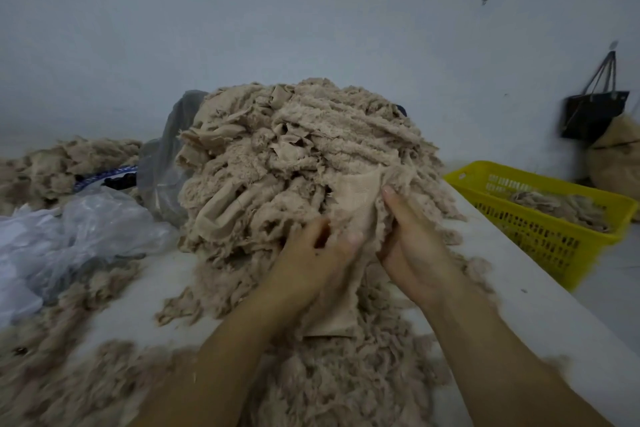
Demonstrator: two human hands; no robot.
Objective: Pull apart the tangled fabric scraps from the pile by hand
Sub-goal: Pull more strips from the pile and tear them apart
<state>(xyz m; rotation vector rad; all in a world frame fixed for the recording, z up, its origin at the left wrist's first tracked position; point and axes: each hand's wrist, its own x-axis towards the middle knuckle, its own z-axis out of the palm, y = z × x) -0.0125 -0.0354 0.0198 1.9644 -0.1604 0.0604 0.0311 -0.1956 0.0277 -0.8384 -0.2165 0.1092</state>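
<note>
View: single, head-worn | Facing: forward, downward onto table (519, 305) | Range: close to fabric pile (294, 156) | Backdrop: wall (311, 10)

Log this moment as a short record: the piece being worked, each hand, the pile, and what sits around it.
beige scrap: smooth side showing, lying against the front of the pile
left hand: fingers curled, gripping the scrap's lower left
right hand: fingers along the scrap's right edge; thumb hidden, grip unclear
pile: tall tangled heap on the table, behind the hands
table: pale, strewn with loose fluff
yellow basket: right of the pile, a few scraps inside
plastic bags: left of the pile
</note>
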